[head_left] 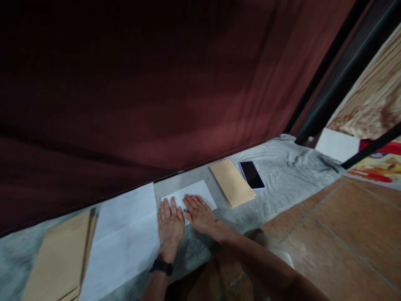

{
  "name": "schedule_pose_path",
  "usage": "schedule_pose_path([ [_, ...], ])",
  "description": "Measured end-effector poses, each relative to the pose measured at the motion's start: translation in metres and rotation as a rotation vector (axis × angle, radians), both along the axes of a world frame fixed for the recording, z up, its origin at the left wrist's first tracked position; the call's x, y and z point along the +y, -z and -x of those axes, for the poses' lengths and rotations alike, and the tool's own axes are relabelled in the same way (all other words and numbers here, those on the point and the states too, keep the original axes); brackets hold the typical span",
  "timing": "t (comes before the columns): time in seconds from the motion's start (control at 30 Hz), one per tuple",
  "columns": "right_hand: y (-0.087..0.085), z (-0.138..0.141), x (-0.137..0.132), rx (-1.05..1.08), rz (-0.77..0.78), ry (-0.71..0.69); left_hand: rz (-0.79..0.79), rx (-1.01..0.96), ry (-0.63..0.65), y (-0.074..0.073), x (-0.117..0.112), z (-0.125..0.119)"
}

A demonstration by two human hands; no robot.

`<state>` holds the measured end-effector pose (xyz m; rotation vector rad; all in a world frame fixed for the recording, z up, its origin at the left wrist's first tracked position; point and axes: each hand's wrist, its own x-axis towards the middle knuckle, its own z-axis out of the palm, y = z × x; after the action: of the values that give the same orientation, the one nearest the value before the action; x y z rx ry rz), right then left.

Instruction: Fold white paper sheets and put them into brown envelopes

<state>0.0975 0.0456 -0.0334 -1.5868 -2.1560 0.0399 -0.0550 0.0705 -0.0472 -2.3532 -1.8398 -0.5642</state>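
A small white folded paper (203, 193) lies on the grey cloth in front of me. My left hand (171, 223) rests flat on its left part, fingers stretched out, a dark band around the wrist. Flat on the middle of the same paper is my right hand (200, 214), its fingers extended too. Left of it spreads a large white sheet (125, 234) with a crease across it, close beside my left hand. To the right lie brown envelopes (232, 183), apart from my right hand.
A phone (252, 174) with a dark screen touches the envelopes' right side. More brown envelopes (59, 255) are stacked at the far left. The grey cloth (282, 175) runs along a dark red curtain (175, 104). Black poles (338, 79) and a tiled floor (338, 234) are at right.
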Motion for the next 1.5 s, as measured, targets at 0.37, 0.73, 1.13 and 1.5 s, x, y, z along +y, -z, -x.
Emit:
schedule_pose_path([
  [0.37, 0.007, -0.031, 0.006, -0.059, 0.029, 0.181, -0.006, -0.058, -0.034, 0.0, 0.0, -0.003],
  [0.73, 0.01, -0.058, 0.001, -0.128, 0.064, 0.261, 0.013, -0.075, -0.049, -0.003, -0.001, -0.001],
  [1.13, 0.009, -0.059, 0.0, -0.134, 0.067, 0.255, 0.057, 0.011, 0.164, -0.007, -0.011, -0.031],
  [1.5, 0.002, -0.063, -0.005, -0.103, 0.095, 0.324, 0.08, -0.119, 0.019, -0.002, -0.011, -0.007],
])
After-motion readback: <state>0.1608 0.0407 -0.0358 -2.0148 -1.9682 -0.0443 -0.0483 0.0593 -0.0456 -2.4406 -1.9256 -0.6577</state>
